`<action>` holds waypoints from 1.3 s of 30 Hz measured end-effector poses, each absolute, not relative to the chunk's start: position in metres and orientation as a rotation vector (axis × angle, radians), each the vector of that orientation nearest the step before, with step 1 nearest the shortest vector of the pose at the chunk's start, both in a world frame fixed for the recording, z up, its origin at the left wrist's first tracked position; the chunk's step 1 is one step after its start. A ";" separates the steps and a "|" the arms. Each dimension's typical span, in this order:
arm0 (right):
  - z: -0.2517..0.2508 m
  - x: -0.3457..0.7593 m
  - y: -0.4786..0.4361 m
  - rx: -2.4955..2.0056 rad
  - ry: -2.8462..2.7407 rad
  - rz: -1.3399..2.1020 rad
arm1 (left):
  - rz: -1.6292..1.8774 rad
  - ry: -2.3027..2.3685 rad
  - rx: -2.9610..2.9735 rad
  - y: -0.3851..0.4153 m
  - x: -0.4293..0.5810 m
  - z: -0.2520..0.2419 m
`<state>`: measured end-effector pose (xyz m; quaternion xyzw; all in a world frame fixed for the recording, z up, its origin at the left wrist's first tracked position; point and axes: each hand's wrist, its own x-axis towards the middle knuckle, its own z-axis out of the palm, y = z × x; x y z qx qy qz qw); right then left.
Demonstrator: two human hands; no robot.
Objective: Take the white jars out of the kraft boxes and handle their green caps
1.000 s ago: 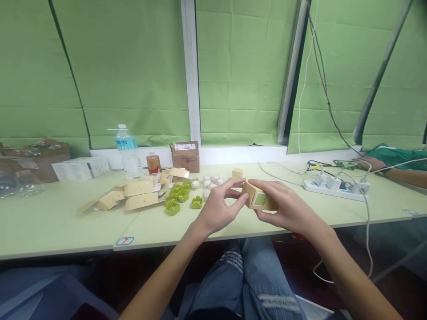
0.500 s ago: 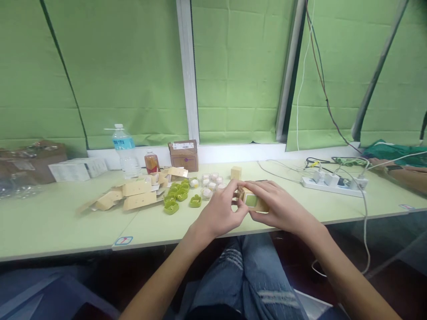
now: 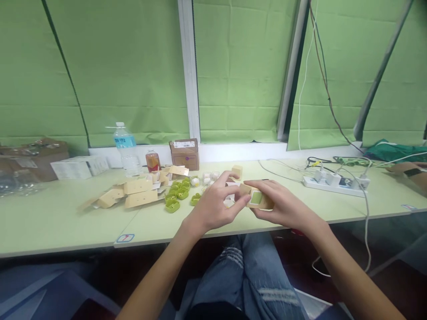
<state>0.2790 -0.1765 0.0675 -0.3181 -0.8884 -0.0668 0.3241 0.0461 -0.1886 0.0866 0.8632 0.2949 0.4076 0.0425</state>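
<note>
In the head view a small tan cardboard box point(image 3: 263, 204) with a green square in a white frame on its side is held above the table's front edge. My right hand point(image 3: 287, 202) is closed around its right part, thumb below and fingers over the top. The thumb and bent fingers of my left hand point(image 3: 216, 202) are at the box's left end, by a raised end flap point(image 3: 245, 190). Partly hidden behind my left hand are several small clear-wrapped white pieces point(image 3: 207, 178). Several green flower-shaped cups point(image 3: 172, 205) lie to the left.
A pile of flattened tan cartons point(image 3: 142, 198) lies left of the cups. Farther back stand a water bottle point(image 3: 128, 155), a reddish bottle point(image 3: 153, 162), a brown box point(image 3: 185, 154) and another small tan box point(image 3: 237, 171). A power strip point(image 3: 333, 185) with cables sits at right.
My left hand has shifted slightly left and its fingers are spread wider at the box's end, where a flap now shows. My right hand still holds the box, now slightly farther right.
</note>
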 end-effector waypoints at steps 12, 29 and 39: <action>0.066 0.284 -0.178 -0.941 -2.207 -0.072 | 1.336 0.899 2.533 -0.181 0.046 0.079; 0.060 0.263 -0.181 -0.831 -1.997 0.159 | 1.568 0.636 2.368 -0.163 0.036 0.073; 0.067 0.260 -0.188 -0.911 -1.830 0.505 | 1.623 0.709 1.823 -0.165 0.050 0.072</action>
